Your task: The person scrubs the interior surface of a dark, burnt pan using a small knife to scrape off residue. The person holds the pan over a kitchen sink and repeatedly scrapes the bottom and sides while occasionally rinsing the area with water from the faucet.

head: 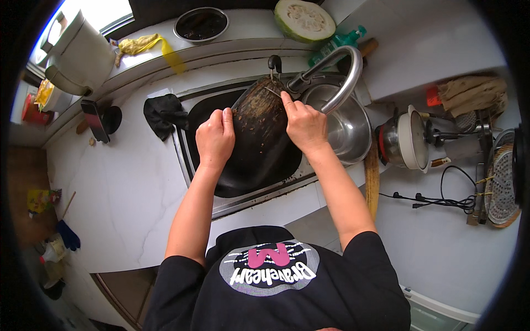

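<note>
A blackened pot (258,145) with brown crust on its outer side stands tilted in the dark sink basin (198,173), its looped handle (274,63) towards the faucet. My left hand (215,136) grips the pot's left edge, thumb on top. On the right side of the pot, my right hand (304,122) is closed round a small tool whose thin metal tip (272,90) rests on the crust; the rest of the tool is hidden in the hand. Brown flakes lie on the pot below the crust.
The curved steel faucet (354,78) arches over a steel bowl (348,128) at the right. A black cloth (161,116) lies at the sink's left edge, and a phone (95,122) stands farther left. A cut winter melon (306,20) and a green pump bottle (337,43) are behind.
</note>
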`<act>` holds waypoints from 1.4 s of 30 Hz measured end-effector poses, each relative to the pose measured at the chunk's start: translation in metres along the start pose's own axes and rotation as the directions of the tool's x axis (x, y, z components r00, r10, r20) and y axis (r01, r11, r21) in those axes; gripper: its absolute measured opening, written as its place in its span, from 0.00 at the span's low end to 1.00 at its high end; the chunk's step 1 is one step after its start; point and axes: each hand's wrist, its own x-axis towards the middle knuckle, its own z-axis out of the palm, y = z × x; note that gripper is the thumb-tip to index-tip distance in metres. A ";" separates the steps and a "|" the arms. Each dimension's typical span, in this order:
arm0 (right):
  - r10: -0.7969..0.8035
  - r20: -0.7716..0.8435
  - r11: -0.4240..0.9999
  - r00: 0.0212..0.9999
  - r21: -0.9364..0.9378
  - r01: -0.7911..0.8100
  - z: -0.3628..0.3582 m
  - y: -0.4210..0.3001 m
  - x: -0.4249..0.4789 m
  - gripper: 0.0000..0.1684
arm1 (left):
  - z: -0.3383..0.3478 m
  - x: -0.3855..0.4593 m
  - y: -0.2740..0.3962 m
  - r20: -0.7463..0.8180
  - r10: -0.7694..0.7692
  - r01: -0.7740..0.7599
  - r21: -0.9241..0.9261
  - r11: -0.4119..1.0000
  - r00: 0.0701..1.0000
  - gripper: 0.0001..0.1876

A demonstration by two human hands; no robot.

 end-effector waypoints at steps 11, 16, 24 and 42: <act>0.082 -0.030 0.993 0.996 0.092 -0.079 0.037 0.040 -0.007 0.21 | 0.001 0.001 0.004 -0.007 0.012 -0.012 -0.004 1.000 1.000 0.18; 0.051 0.039 0.992 0.998 0.112 -0.055 0.011 0.021 -0.009 0.20 | 0.000 0.000 0.003 -0.023 0.017 -0.016 0.055 0.998 1.000 0.18; 0.086 -0.064 0.982 0.994 0.173 -0.074 0.037 0.046 -0.005 0.19 | 0.000 0.001 0.007 -0.010 0.022 -0.021 0.058 0.998 1.000 0.18; -0.103 0.054 0.975 0.993 0.204 0.090 0.041 0.060 0.008 0.01 | 0.002 -0.003 0.010 -0.026 0.048 -0.045 0.095 0.994 0.999 0.18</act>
